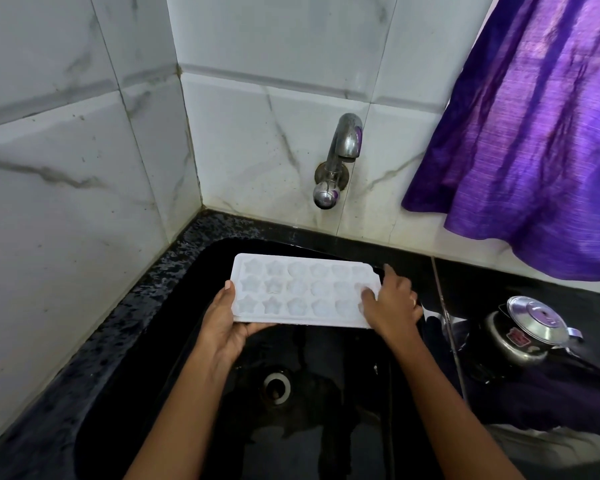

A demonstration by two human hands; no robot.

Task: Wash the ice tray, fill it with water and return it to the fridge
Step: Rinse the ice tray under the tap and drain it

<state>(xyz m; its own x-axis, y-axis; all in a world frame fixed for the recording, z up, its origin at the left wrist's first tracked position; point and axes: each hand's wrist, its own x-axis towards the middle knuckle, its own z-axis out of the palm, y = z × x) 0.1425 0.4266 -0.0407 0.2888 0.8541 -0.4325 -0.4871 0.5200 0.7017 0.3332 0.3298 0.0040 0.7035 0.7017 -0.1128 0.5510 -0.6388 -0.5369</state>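
A white ice tray with star and flower shaped cells is held level over the black sink, cells facing up. My left hand grips its left end, thumb on the rim and fingers underneath. At the tray's right end, my right hand grips with the thumb over a cell and fingers round the edge. On the tiled wall above the tray is a chrome tap, and no water runs from it.
The sink drain lies below the tray in the wet basin. A steel pressure cooker stands on the black counter at the right. A purple curtain hangs at the upper right. White marble tiles close the left side.
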